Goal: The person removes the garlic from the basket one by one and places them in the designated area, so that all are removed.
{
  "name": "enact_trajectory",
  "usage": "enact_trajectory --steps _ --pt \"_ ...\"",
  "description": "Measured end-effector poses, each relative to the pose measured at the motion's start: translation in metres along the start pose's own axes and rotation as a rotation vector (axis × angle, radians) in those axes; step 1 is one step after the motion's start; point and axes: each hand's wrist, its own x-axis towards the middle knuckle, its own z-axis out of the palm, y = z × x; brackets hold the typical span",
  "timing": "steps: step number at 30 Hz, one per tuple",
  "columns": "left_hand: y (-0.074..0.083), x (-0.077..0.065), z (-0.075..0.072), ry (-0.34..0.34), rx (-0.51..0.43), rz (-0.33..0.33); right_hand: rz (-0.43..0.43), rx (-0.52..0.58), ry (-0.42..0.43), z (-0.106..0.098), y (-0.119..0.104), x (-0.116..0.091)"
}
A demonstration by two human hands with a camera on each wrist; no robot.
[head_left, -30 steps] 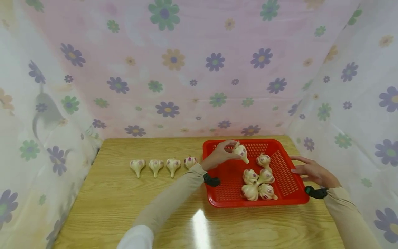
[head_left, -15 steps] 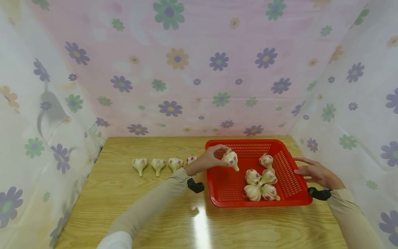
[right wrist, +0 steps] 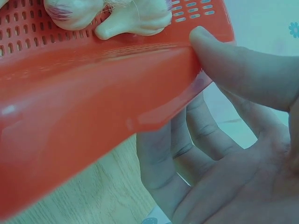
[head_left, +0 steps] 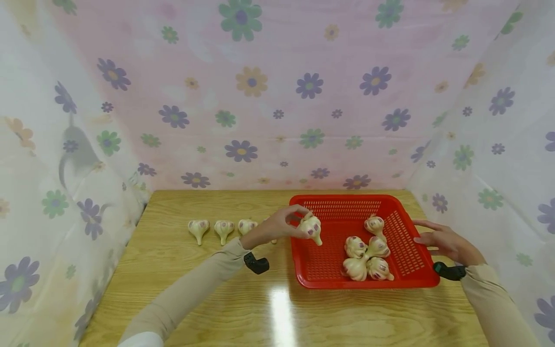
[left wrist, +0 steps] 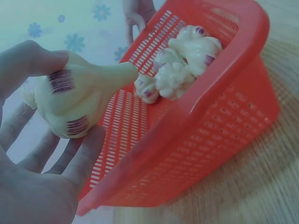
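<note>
In the head view my left hand (head_left: 279, 225) holds a garlic bulb (head_left: 310, 227) above the left rim of a red plastic basket (head_left: 366, 284). The left wrist view shows thumb and fingers round this purple-marked bulb (left wrist: 77, 100), its stem pointing away from the palm. My right hand (head_left: 451, 246) grips the basket's right rim. Seen from the right wrist, the thumb lies on top of the rim (right wrist: 117, 93), with fingers below and outside. Several garlic bulbs (head_left: 355, 269) lie clustered in the basket's right half.
On the wooden table (head_left: 225, 308), left of the basket, stretches a row of garlic bulbs (head_left: 198, 230), stems toward me. My left hand and wrist partly cover the row's right end. A flowered curtain (head_left: 260, 120) encloses the back and sides.
My left hand has moved left and slightly down with its garlic bulb, from over the basket's middle to its left rim. The right hand stays on the rim. The view has shifted slightly.
</note>
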Motion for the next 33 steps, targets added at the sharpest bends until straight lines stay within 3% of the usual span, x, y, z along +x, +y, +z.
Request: enact_trajectory --steps 7,22,33 --pt "0.004 -0.012 -0.008 -0.013 -0.039 -0.01 -0.016 -0.013 -0.035 0.0 -0.001 -0.001" --pt "0.011 -0.032 -0.019 0.023 -0.069 -0.013 0.009 0.037 -0.011 0.0 0.0 0.0" --pt "0.008 -0.051 -0.029 -0.015 -0.096 -0.004 -0.012 0.008 -0.039 -0.001 0.001 0.0"
